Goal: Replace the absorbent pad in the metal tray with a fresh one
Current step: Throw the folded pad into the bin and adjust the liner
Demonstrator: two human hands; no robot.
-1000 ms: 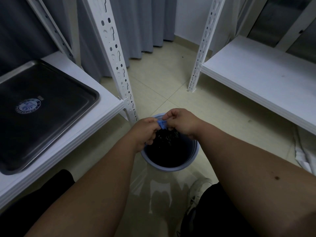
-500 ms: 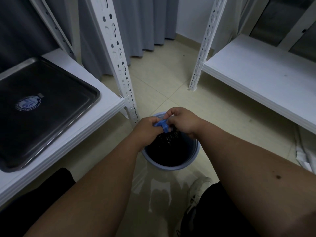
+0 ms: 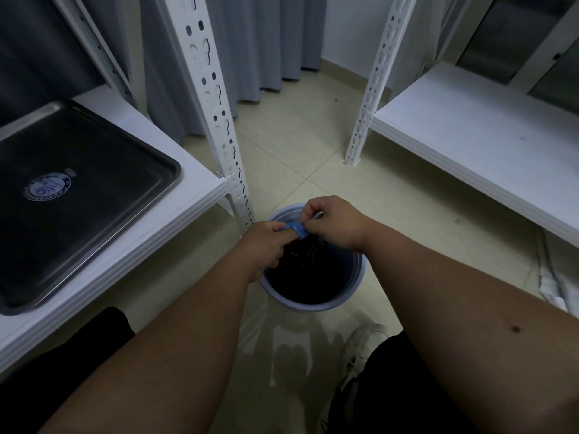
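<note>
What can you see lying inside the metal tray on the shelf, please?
The metal tray holds no pad: only its bare dark floor with a round blue-and-white sticker shows. The tray's left part runs out of frame, so that area stays unseen.

I see the metal tray (image 3: 94, 195) lying flat on the left white shelf (image 3: 194, 195), dark, bare, round sticker inside.

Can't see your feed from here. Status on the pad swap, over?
Both hands, left and right, pinching a blue scrap over the bin. Metal tray on shelf, no pad inside. Nothing in the way.
</note>
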